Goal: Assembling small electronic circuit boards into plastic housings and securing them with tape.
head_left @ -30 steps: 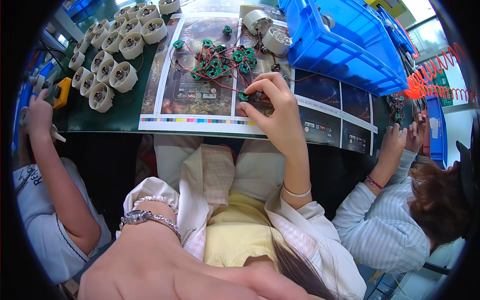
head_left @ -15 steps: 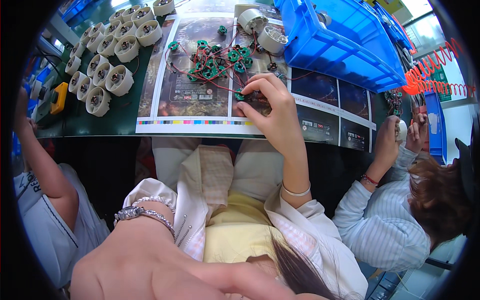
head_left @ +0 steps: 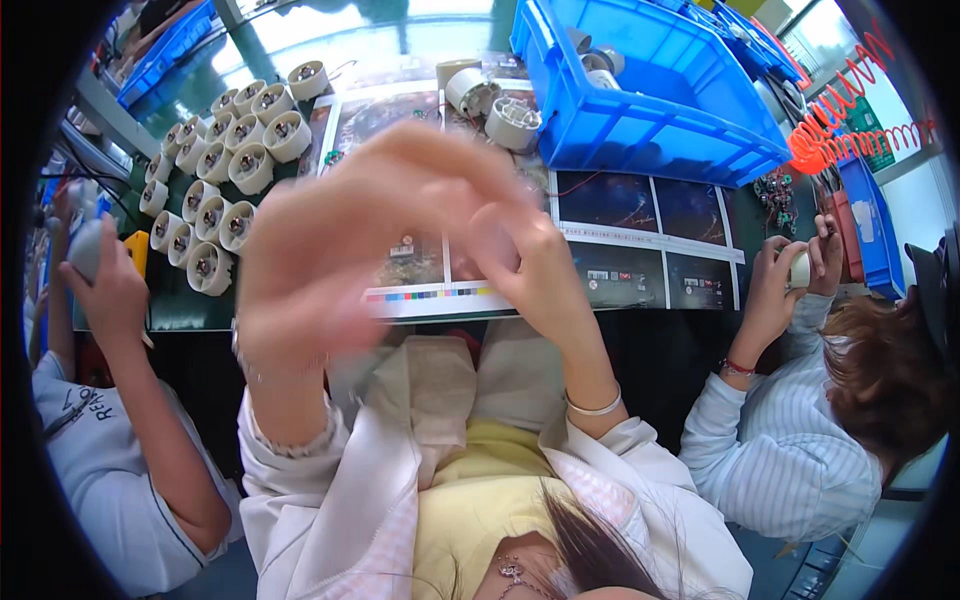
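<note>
My left hand (head_left: 320, 240) is raised over the printed sheet, close to the camera and smeared by motion. It covers most of the heap of small green circuit boards with red wires. One green board (head_left: 333, 157) still shows at the heap's left edge. My right hand (head_left: 535, 255), with a bangle on its wrist, is over the sheet's near part. Its thumb is bent, but the left hand hides its fingertips and anything between them. Beyond the hands, a white round housing (head_left: 513, 124) lies next to another white housing (head_left: 470, 92).
At left on the green table stand several white round housings (head_left: 250, 168) with metal parts inside. A blue crate (head_left: 660, 130) with white parts stands at the back right. Printed sheets (head_left: 620, 262) cover the table's middle. Co-workers sit on both sides; the right one's hands (head_left: 775, 280) hold a white part.
My left hand has swung up from low near the camera to over the sheet. My right hand, which pinched a green circuit board, is now partly covered. The view has shifted slightly.
</note>
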`<state>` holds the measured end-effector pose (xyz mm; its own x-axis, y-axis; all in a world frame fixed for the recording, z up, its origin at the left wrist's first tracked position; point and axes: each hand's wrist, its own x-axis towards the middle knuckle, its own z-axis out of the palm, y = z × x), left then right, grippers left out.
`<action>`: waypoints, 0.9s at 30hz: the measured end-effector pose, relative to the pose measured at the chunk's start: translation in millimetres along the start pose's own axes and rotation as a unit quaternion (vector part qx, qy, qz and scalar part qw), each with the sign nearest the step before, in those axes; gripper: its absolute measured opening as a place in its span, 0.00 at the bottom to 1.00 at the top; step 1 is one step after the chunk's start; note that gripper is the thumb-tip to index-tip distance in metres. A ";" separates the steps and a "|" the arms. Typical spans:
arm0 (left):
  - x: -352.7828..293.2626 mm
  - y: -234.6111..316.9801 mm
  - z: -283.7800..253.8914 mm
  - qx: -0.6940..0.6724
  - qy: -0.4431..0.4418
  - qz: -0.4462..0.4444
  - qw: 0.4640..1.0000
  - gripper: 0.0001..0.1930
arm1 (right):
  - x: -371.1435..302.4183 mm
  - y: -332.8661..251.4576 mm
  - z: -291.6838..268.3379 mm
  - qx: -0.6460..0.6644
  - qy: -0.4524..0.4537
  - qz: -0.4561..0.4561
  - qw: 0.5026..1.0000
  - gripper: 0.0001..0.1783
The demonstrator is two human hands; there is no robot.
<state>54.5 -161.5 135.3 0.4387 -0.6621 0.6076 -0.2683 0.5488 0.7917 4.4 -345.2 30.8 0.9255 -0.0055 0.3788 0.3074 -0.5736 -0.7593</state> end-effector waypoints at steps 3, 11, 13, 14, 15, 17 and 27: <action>23.4 -9.9 -29.1 0.334 0.086 -0.112 0.932 0.18 | -1.4 -18.9 6.8 0.041 -0.015 -0.022 0.999 0.15; 52.6 -123.6 -103.7 0.779 0.047 -0.161 0.604 0.26 | -3.4 -23.0 9.8 0.064 -0.008 -0.014 0.998 0.22; 58.0 -122.4 -105.5 0.722 0.046 -0.191 0.663 0.27 | -4.1 -22.5 5.9 0.065 -0.001 -0.003 0.998 0.22; 57.6 -118.0 -108.9 0.662 0.047 -0.225 0.713 0.28 | -4.0 -23.6 5.5 0.070 0.001 0.005 0.998 0.23; 56.3 -113.8 -111.4 0.598 0.049 -0.259 0.757 0.29 | -4.1 -24.5 5.3 0.076 0.003 0.013 0.997 0.23; 52.7 -113.3 -113.0 0.530 0.051 -0.292 0.795 0.30 | -4.6 -22.1 6.2 0.078 0.007 0.010 0.997 0.24; 40.2 -105.2 -120.3 0.561 0.209 -0.121 0.792 0.29 | -1.5 -22.7 11.4 0.068 -0.001 0.006 0.998 0.21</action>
<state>203.4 -184.5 68.8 0.7767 -0.3236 0.5404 -0.6229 -0.5219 0.5827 -1.4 -322.8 41.4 0.9296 -0.0102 0.3685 0.3235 -0.4569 -0.8286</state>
